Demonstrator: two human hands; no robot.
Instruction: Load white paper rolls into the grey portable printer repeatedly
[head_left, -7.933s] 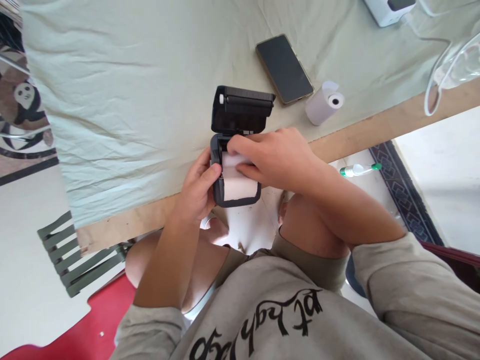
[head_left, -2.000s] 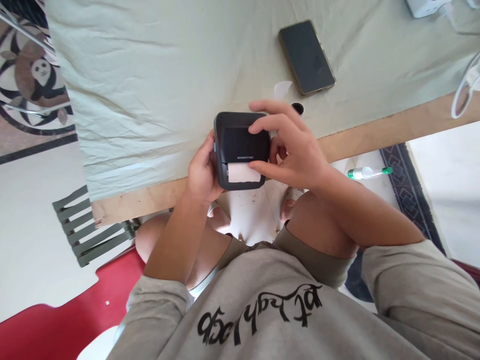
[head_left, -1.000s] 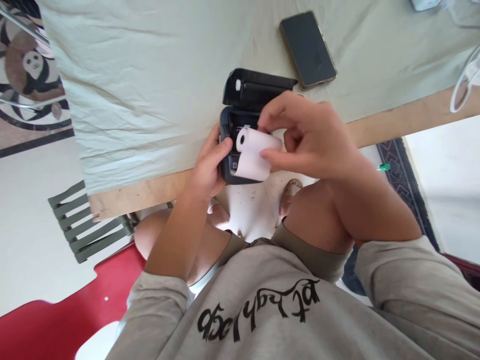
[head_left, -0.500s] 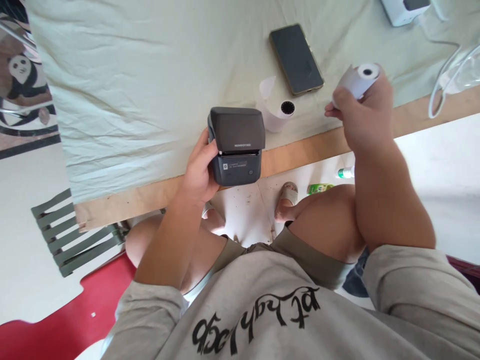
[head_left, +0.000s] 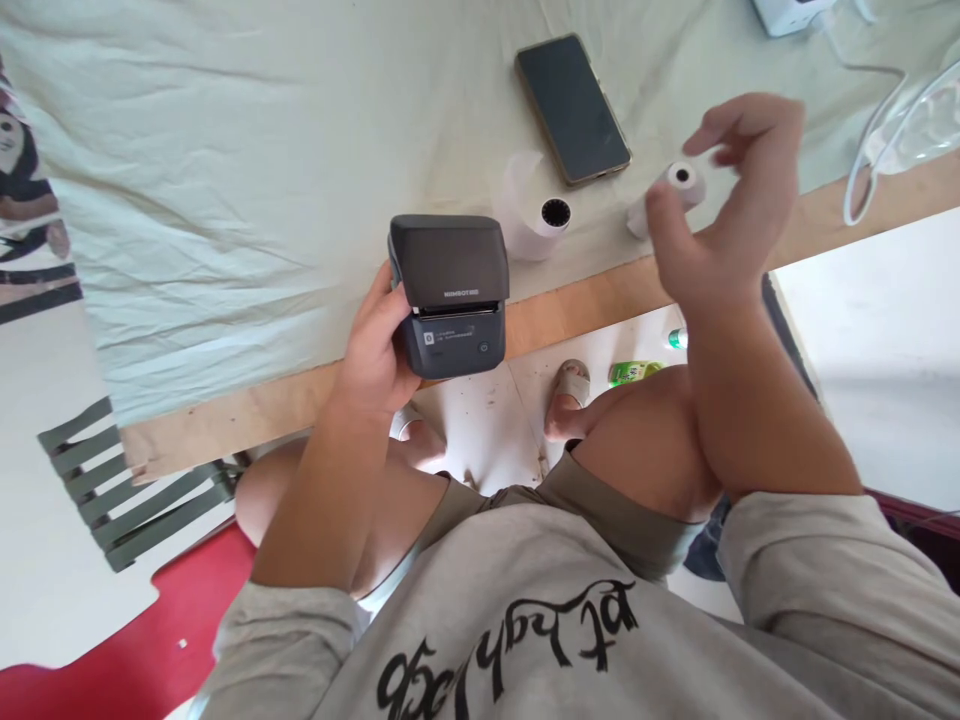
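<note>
In the head view my left hand (head_left: 379, 345) grips a black label printer (head_left: 454, 295) by its left side, lid down, above the table's front edge. My right hand (head_left: 731, 195) has its fingers spread around a small white paper roll (head_left: 679, 187) that stands on the cloth. The thumb overlaps the roll's near side; whether it touches cannot be made out. Between the printer and that roll stands another paper roll (head_left: 536, 235), its dark core facing up and a loose end of paper sticking out behind it.
A dark smartphone (head_left: 574, 108) lies behind the rolls on the pale green tablecloth (head_left: 262, 150). At the right are a white cable (head_left: 874, 150), a clear plastic item (head_left: 919, 130) and part of a white device (head_left: 787, 12). The wooden table edge (head_left: 225, 412) runs before my knees.
My right hand has set the white paper roll down on the cloth and spread its fingers away from it. My left hand still holds the printer. The whole view has shifted slightly.
</note>
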